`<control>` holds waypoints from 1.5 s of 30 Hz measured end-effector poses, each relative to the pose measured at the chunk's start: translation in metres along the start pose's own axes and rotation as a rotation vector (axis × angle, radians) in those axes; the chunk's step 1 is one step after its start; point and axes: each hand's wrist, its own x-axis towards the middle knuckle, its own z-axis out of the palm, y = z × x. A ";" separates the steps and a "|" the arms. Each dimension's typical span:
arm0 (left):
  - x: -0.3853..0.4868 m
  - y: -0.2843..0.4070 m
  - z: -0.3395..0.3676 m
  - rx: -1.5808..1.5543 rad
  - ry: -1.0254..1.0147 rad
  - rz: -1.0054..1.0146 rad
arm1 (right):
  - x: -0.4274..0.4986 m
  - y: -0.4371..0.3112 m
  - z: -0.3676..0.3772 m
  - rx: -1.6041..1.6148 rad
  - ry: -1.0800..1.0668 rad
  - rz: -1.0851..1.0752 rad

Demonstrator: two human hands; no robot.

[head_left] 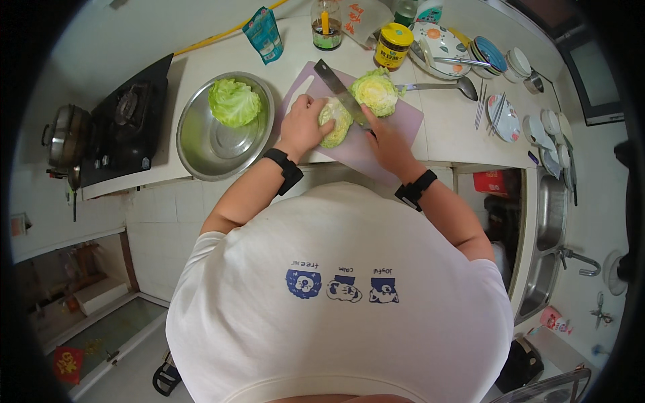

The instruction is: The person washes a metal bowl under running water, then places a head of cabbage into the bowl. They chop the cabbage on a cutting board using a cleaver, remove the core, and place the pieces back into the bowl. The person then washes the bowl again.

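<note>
My left hand (pixel 304 126) rests on a cut piece of cabbage (pixel 336 127), its fingers curled over the near-left side. In my right hand (pixel 390 141) is the handle of a broad kitchen knife (pixel 336 85). The blade slants up and left beside that piece, between it and a second cut cabbage piece (pixel 375 93) with its pale inside showing. Both pieces lie on a light purple cutting board (pixel 405 118). Left of the board, a steel basin (pixel 194 136) holds a green cabbage portion (pixel 234 102). How deep the blade's edge sits is hidden.
A black gas stove (pixel 128 126) with a pot (pixel 70 136) stands at far left. Behind the board are a teal pouch (pixel 263 36), a glass jar (pixel 326 30) and a yellow-lidded jar (pixel 392 46). A ladle (pixel 466 89), bowls (pixel 488 54) and a double sink (pixel 550 211) are rightward.
</note>
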 end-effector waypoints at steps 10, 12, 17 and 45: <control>-0.006 -0.003 0.006 0.052 0.038 0.001 | 0.005 -0.009 0.014 -0.090 -0.085 0.039; -0.006 -0.002 0.006 0.084 0.028 -0.015 | 0.008 -0.010 0.016 -0.053 -0.074 0.041; -0.007 -0.005 0.005 0.101 0.032 -0.027 | 0.013 -0.004 0.017 0.078 0.089 -0.117; -0.010 -0.025 0.006 0.072 0.033 0.095 | 0.064 0.009 -0.005 0.106 -0.230 -0.151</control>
